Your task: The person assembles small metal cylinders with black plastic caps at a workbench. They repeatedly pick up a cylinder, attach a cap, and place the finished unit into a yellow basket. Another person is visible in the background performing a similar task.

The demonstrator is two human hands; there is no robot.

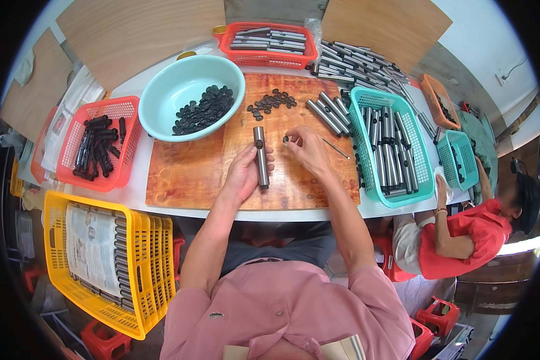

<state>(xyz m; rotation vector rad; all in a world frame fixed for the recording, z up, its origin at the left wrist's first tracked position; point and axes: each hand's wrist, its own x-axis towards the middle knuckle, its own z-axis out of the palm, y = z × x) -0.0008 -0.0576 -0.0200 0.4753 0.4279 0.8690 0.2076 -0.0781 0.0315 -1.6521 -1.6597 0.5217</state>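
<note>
My left hand (242, 174) is wrapped around a steel tube (262, 163) with a round hole near its upper end. The tube stands nearly lengthwise in view over the wooden board (183, 174). Just to its right, the thumb and fingers of my right hand (309, 151) pinch a small round black cap (286, 138), apart from the tube. Beyond both hands, several loose black caps (276, 99) lie on the board. A thin metal rod (336, 149) rests right of my right hand, close to a few steel tubes (329, 116).
A pale-blue bowl (153, 99) of black caps sits at the back left. Baskets stand around: red (135, 147) with black parts, red (270, 59) and teal (396, 202) with tubes, and a yellow crate (144, 300). Loose tubes (366, 66) pile behind. A person in red (468, 240) works at right.
</note>
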